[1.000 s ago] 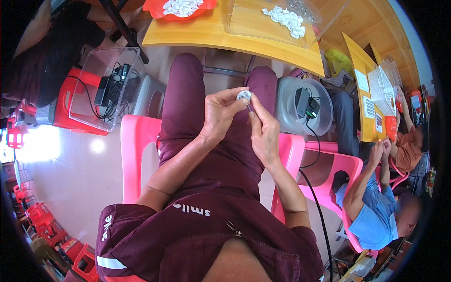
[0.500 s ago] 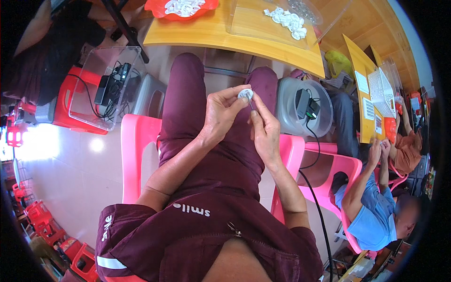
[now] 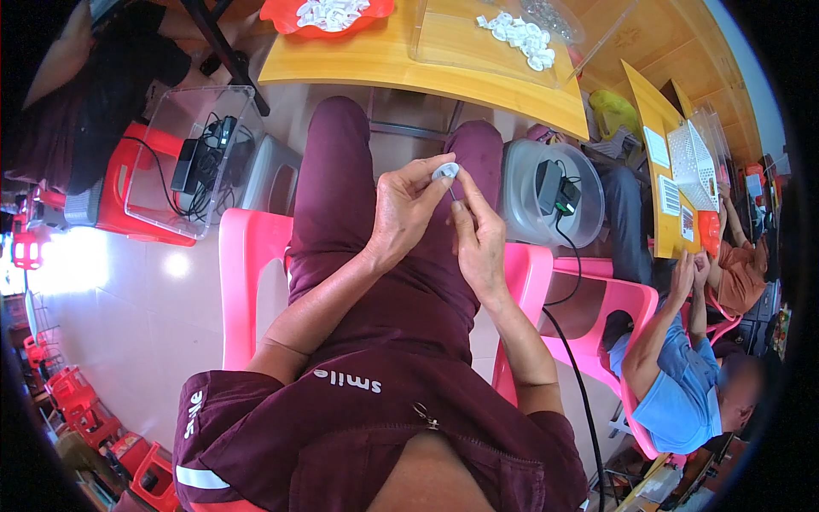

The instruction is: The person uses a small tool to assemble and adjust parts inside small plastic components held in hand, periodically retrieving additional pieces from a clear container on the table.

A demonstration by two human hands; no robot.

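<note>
Above my knees, my left hand (image 3: 405,205) pinches a small white round plastic part (image 3: 445,171) between thumb and fingers. My right hand (image 3: 479,243) grips a thin dark metal rod (image 3: 453,195), thumb against fingers. The rod's upper end meets the underside of the white part, and the tip of my right index finger lies at the part's edge. Whether the rod is inside the part or only touching it, I cannot tell. Similar white plastic parts lie in a red dish (image 3: 378,12) and in a pile (image 3: 519,38) on the wooden table (image 3: 341,70) ahead.
A clear tray (image 3: 426,53) holds the pile, with small metal pieces (image 3: 550,19) behind it. Clear bins (image 3: 593,200) with black adapters and cables stand on both sides of my pink chair (image 3: 241,282). A person in blue (image 3: 678,384) sits at the right.
My right thumb and fingers have shifted slightly left and the rod has turned a little. The white part stays in my left hand at nearly the same spot.
</note>
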